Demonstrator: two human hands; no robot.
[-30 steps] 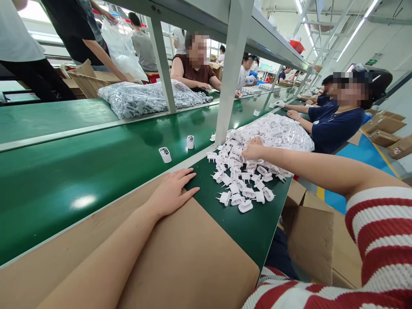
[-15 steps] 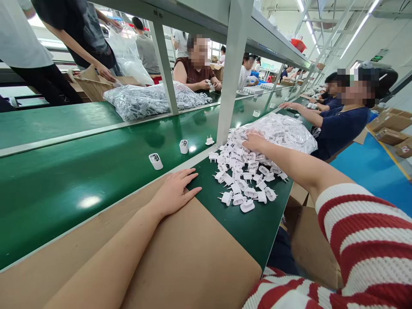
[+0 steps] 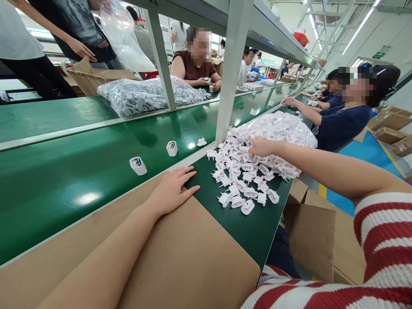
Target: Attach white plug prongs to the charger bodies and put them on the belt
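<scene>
My left hand (image 3: 172, 189) lies flat on a brown cardboard sheet (image 3: 193, 253), its fingers stretched past the sheet's edge, holding nothing. To the right, my right hand (image 3: 263, 146) is over a heap of white two-pin plug pieces (image 3: 238, 184), with its fingers curled together. A white plug piece (image 3: 244, 149) shows at its fingertips; the grip is partly hidden. Behind this hand lies a clear plastic bag (image 3: 283, 128) full of similar pieces. On the green conveyor belt are two white charger housings (image 3: 138, 166) with open tops and one plug piece (image 3: 201, 141).
A grey metal post (image 3: 230, 81) rises beside the heap, under a long shelf. Another full plastic bag (image 3: 135, 98) lies across the belt. Co-workers sit or stand on both sides. Cardboard boxes (image 3: 312, 236) are below the table edge at right.
My right hand has drawn back slightly from the heap, its fingers now closed, the elbow farther right. The housings and the plug piece on the belt have shifted left. My left hand stays put.
</scene>
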